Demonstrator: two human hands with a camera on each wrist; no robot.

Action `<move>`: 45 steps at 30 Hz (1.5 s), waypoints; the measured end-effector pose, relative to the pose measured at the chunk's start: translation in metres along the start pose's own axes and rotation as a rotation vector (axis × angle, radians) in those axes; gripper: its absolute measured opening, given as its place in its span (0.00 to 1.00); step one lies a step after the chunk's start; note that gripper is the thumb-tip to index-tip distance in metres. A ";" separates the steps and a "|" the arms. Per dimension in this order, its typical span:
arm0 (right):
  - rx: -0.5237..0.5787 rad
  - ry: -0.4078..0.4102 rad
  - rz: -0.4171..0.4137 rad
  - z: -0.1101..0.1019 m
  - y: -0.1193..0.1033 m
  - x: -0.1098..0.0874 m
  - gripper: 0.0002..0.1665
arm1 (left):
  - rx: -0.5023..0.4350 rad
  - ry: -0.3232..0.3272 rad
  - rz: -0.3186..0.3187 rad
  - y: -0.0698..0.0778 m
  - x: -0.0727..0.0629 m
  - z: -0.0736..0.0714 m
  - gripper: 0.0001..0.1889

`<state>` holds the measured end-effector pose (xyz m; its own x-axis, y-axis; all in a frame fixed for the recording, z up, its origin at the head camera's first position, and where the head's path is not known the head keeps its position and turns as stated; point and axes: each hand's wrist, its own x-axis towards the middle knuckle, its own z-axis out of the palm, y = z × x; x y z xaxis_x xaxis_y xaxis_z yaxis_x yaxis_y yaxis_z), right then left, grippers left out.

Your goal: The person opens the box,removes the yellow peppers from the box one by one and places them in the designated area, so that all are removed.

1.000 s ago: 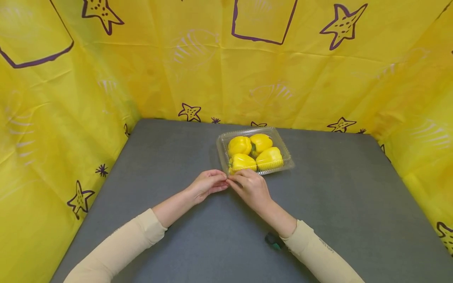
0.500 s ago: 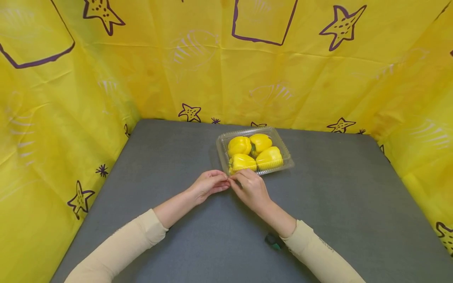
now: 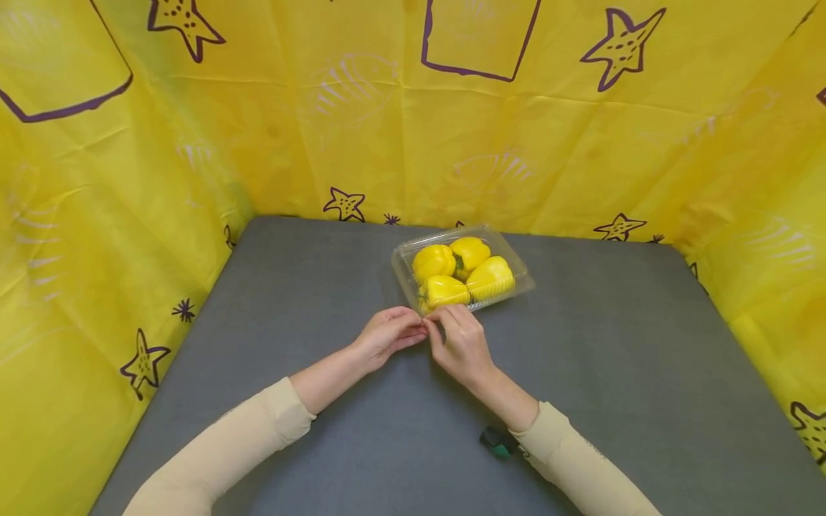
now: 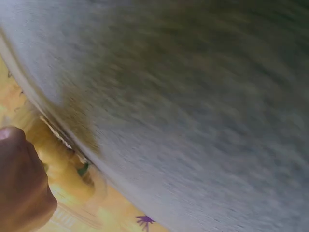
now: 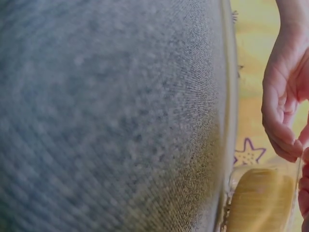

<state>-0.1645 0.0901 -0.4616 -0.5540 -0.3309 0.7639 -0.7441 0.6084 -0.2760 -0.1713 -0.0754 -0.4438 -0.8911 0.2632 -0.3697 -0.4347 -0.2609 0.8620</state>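
Note:
A clear plastic clamshell container (image 3: 525, 282) holding several yellow bell peppers (image 3: 491, 278) sits toward the back of the table in the head view. Its lid lies over the peppers. My left hand (image 3: 389, 337) and right hand (image 3: 459, 345) meet at the container's near left corner. Thumb and fingers of each pinch the thin plastic edge there, fingertips nearly touching. The exact grip is partly hidden by the fingers. In the right wrist view, part of the container with a blurred pepper (image 5: 260, 200) shows below the hands.
The grey table (image 3: 613, 373) spreads around the container. Yellow cloth (image 3: 361, 129) printed with starfish and fish hangs behind and along both sides. A small black and green object (image 3: 497, 442) lies by the right sleeve cuff (image 3: 538, 428).
Both hands have shifted slightly to the right at the corner. The container has tilted or shifted a little, and the peppers inside sit slightly differently.

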 end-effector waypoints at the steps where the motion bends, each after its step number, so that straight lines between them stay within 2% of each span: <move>1: -0.005 0.000 0.000 -0.001 0.000 0.000 0.05 | 0.002 0.009 0.008 0.000 0.000 0.002 0.03; 4: -0.010 0.007 -0.015 -0.003 -0.001 0.002 0.05 | 0.013 0.025 0.039 -0.002 0.001 0.006 0.03; 8: -0.005 0.052 -0.052 -0.012 -0.003 0.014 0.03 | 0.050 0.015 0.002 -0.004 0.000 0.008 0.04; 11: 0.003 0.064 -0.036 -0.022 -0.004 0.025 0.04 | 0.083 -0.018 -0.009 -0.001 -0.002 0.009 0.02; 15: 0.018 0.019 -0.015 -0.027 -0.005 0.025 0.07 | 0.133 -0.037 -0.020 0.003 -0.002 0.006 0.05; 19: 0.031 -0.037 -0.032 -0.022 -0.006 0.016 0.09 | 0.153 -0.022 -0.083 0.002 -0.001 -0.002 0.05; 23: 0.091 -0.091 -0.044 -0.018 -0.004 0.013 0.11 | 0.146 0.011 -0.081 0.003 -0.002 -0.006 0.06; 25: 0.134 -0.093 -0.025 -0.021 -0.001 0.013 0.13 | 0.149 0.015 -0.085 0.004 -0.002 -0.008 0.07; 29: 0.167 0.006 0.098 -0.037 0.019 0.014 0.16 | 0.165 0.003 -0.094 0.005 -0.005 -0.011 0.08; 32: 0.140 0.095 0.247 -0.057 0.043 0.013 0.14 | 0.177 0.001 -0.089 0.006 -0.007 -0.015 0.08; 34: 0.135 0.110 0.371 -0.071 0.058 0.009 0.14 | 0.180 0.002 -0.089 0.008 -0.009 -0.020 0.08; 37: 0.178 0.044 0.576 -0.088 0.076 0.000 0.19 | 0.195 0.001 -0.080 0.011 -0.011 -0.027 0.09; 40: 0.283 -0.086 0.742 -0.097 0.085 -0.007 0.26 | 0.203 0.009 -0.076 0.014 -0.013 -0.034 0.10; 42: 0.365 -0.172 0.810 -0.098 0.088 -0.010 0.31 | 0.207 0.012 -0.073 0.016 -0.013 -0.038 0.11; 45: 0.480 -0.265 0.859 -0.096 0.091 -0.012 0.36 | 0.211 0.010 -0.057 0.018 -0.014 -0.044 0.13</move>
<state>-0.1894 0.2189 -0.4396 -0.9928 -0.1032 0.0601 -0.0953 0.3809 -0.9197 -0.1721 -0.1246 -0.4385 -0.8678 0.2621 -0.4222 -0.4482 -0.0459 0.8928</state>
